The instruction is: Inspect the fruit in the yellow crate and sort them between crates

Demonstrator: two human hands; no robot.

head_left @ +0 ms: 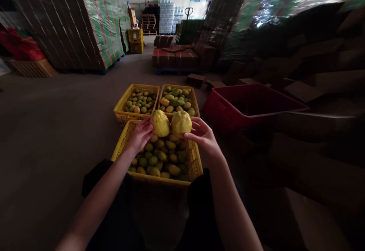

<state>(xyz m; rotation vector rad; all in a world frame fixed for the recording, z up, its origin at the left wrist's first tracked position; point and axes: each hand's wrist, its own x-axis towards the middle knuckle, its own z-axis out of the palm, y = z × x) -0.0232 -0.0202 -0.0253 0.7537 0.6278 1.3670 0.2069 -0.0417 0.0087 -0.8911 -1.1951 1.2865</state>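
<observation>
Yellow, one fruit [161, 123] was gripped by the left hand [142, 134], a second fruit [181, 124] by the right hand [205, 137]. Below them lay the nearest crate [196, 161].

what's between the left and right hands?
Head view: a yellow fruit in the left hand and another yellow fruit in the right hand, side by side.

Both forearms [105, 194] reach forward, slanting inward! The left hand [142, 134] grips; the right hand [204, 136] matches it, thumb [190, 136] lowest.
</observation>
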